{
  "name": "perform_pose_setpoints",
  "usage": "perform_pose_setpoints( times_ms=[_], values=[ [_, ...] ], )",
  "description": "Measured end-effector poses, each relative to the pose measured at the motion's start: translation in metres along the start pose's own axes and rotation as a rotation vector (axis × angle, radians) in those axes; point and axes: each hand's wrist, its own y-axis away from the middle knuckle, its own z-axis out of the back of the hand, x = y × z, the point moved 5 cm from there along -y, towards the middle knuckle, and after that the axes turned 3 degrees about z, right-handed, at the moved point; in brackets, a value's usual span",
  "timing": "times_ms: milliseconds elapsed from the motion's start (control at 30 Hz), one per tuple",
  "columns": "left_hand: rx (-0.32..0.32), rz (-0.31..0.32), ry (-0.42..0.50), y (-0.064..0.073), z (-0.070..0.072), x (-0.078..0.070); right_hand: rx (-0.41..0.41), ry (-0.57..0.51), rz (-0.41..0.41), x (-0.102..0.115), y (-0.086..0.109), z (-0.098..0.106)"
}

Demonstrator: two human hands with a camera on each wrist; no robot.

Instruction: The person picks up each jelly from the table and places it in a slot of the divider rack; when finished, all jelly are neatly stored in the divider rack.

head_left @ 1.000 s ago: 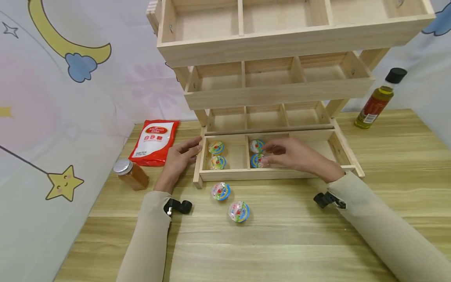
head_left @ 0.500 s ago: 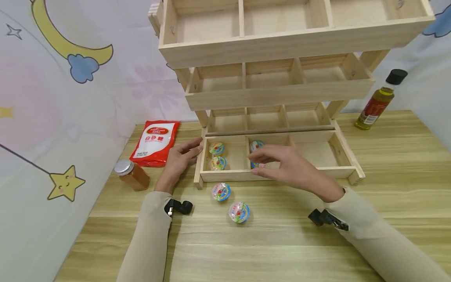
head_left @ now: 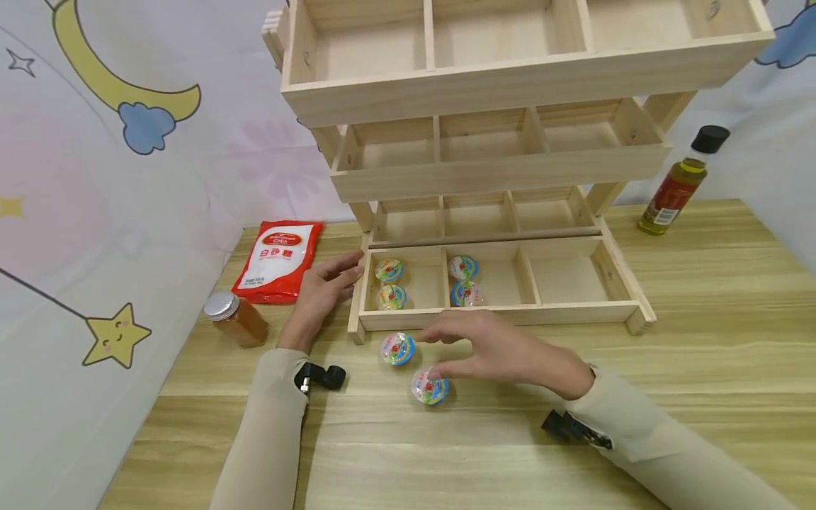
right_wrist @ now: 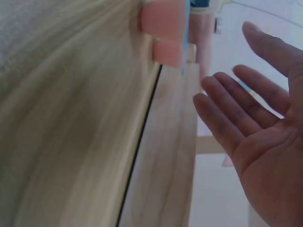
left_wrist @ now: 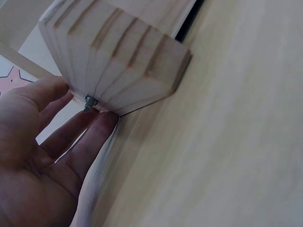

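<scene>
My left hand (head_left: pixel 321 294) touches the left end of the wooden rack (head_left: pixel 503 316); in the left wrist view its fingertips (left_wrist: pixel 106 124) press lightly against the end near a small bolt (left_wrist: pixel 90 101). My right hand (head_left: pixel 497 350) hovers over the table, thumb and fingers apart, holding nothing. Beneath its thumb lies a jelly cup (head_left: pixel 421 389), and another jelly cup (head_left: pixel 397 349) sits by its fingertips. Both show pink sides in the right wrist view. Two jelly cups (head_left: pixel 392 297) fill part of the bottom tier's left compartment; two more (head_left: pixel 462 268) stand in its middle one.
Upper tiers of the rack overhang the bottom one, the top tier (head_left: pixel 523 81) reaching closest. Left of the rack are a red-and-white sugar packet (head_left: pixel 277 262) and a spice jar (head_left: pixel 239 322). An oil bottle (head_left: pixel 676 191) stands at the back right.
My right hand has left the cups in the middle compartment and come forward and left, over the cups on the table. My left hand has stayed at the rack's end.
</scene>
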Motion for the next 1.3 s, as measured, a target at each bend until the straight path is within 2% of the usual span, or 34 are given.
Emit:
perform_pose_setpoints(
  times_ms=[233,500,633,867,1300],
  values=[
    [-0.003,-0.005,-0.005,-0.001,0.0,0.001,0.091,-0.069,-0.059,-0.006,-0.001,-0.015],
    [-0.001,-0.013,0.008,-0.001,0.0,0.0,0.15,-0.049,-0.119,-0.009,0.002,-0.021],
    [-0.005,-0.015,0.011,-0.001,0.0,0.0,0.198,-0.034,-0.112,-0.012,0.004,-0.024],
    [-0.005,-0.01,0.007,-0.001,0.0,0.0,0.218,0.021,-0.066,-0.012,0.006,-0.026],
    [0.004,-0.019,0.004,-0.001,0.0,-0.001,0.216,0.009,-0.101,-0.015,0.006,-0.027]
  ],
)
